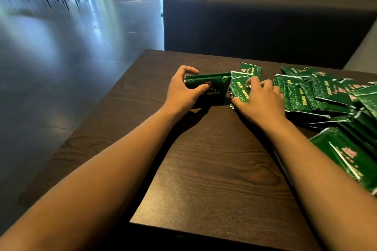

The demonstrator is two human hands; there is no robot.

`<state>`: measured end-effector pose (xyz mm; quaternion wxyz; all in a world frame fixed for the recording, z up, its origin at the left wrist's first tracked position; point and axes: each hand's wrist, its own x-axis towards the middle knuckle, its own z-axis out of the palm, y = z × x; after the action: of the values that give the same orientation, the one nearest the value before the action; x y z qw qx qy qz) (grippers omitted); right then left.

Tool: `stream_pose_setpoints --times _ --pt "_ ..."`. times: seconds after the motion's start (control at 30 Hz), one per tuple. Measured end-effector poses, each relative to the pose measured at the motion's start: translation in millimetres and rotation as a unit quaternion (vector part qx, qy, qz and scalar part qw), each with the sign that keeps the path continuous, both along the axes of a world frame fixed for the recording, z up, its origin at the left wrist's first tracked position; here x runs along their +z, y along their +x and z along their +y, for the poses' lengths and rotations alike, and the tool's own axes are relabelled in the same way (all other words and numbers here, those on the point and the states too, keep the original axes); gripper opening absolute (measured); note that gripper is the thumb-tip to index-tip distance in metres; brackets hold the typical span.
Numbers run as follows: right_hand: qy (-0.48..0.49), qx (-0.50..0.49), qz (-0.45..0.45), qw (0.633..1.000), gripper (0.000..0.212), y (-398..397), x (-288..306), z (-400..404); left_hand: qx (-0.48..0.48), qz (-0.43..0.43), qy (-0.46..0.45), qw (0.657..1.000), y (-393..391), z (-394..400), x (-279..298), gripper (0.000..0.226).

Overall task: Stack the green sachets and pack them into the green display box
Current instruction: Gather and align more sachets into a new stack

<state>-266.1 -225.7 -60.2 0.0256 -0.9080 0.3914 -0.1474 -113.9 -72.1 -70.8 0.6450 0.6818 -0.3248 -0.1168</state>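
Our left hand [184, 89] curls around the green display box [208, 89] near the surface's [204, 169] far edge, bracing it, we judge, for loading. Our right hand [260, 98], fingers bent, pinches a small stack of green sachets [238, 89] just beside the box. The loose pile of sachets [326, 96] spreads along the right edge, within easy reach.
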Motion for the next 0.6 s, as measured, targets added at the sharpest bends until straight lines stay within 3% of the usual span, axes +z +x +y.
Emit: stream_pose_setpoints --times 0.4,0.5,0.6 --pt "0.006 0.043 -0.123 0.991 0.098 -3.6 4.8 0.3 0.001 0.023 0.001 1.0 2.6 -1.6 -1.3 0.042" --pt "0.019 0.025 -0.118 0.992 0.085 -3.0 2.2 1.2 0.002 0.034 0.002 0.999 2.4 -2.9 -0.8 0.041" --pt "0.015 0.006 -0.204 0.979 0.052 -2.4 7.6 2.3 0.013 0.038 -0.003 0.999 3.3 -3.1 0.4 0.035"
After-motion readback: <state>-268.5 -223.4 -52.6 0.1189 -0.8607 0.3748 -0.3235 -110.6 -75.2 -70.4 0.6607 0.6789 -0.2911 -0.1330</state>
